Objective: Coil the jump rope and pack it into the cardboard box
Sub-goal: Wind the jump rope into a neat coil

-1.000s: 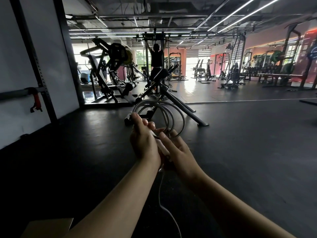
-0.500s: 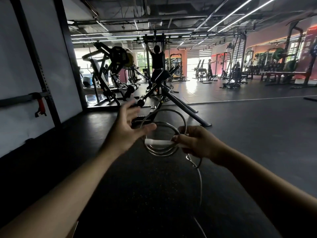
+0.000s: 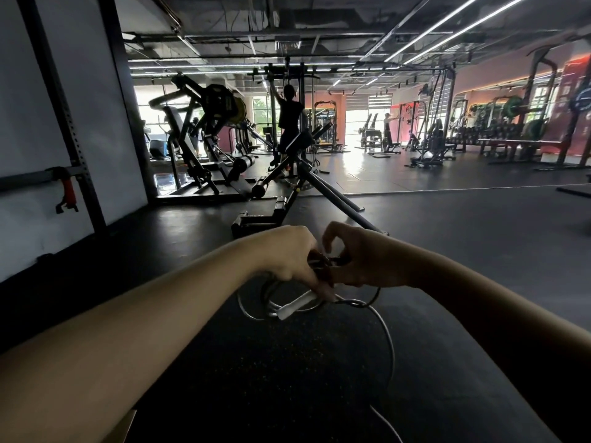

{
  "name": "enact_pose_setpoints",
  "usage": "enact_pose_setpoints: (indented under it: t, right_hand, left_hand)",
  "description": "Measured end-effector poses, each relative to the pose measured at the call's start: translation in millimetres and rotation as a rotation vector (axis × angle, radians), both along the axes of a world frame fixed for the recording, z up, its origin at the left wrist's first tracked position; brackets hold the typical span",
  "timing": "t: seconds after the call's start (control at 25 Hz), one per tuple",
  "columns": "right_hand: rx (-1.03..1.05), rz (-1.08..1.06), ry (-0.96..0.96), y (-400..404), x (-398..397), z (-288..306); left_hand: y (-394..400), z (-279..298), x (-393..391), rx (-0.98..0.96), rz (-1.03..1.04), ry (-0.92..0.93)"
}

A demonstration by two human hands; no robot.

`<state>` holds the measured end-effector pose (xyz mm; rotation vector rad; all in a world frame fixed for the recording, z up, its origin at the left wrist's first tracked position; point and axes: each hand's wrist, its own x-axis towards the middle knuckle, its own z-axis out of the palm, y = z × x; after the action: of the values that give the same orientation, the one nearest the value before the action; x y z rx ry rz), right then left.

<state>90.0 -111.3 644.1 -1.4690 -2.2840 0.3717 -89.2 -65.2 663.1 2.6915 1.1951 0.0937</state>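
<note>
Both hands meet in mid-air over the dark gym floor. My left hand [image 3: 292, 255] grips the bundled loops of the grey jump rope [image 3: 256, 310], which hang below it, with a white handle [image 3: 295, 306] sticking out under my fingers. My right hand [image 3: 358, 255] pinches the same bundle from the right side, index finger and thumb curled above it. A loose tail of the rope [image 3: 388, 340] drops down toward the floor. A corner of the cardboard box [image 3: 120, 426] shows at the bottom left, mostly hidden by my left forearm.
A black slanted bench frame [image 3: 307, 193] stands just ahead on the floor. Weight machines [image 3: 208, 139] sit behind it, a squat rack upright [image 3: 64, 116] runs along the white wall on the left, and a person [image 3: 289, 116] exercises farther back.
My left hand, open and apart half a second ago, has closed on the coil. The coil has dropped from upright to hanging below my hands, which came together and lowered.
</note>
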Motion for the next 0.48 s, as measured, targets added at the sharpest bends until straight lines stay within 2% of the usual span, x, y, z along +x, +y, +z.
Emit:
enact_pose_setpoints:
  t: [0.16,0.32,0.48]
  right_hand:
    - [-0.118,0.074,0.521,-5,21,-2]
    - [-0.108,0.020,0.737,-7,42,-10]
    - [-0.095,-0.079,0.911,-3,36,-26]
  left_hand:
    - [0,-9,-19,-0.170,-0.071,-0.338]
    - [-4,-5,-35,-0.235,-0.117,-0.768]
    - [-2,-21,-23,-0.257,0.027,-1.301]
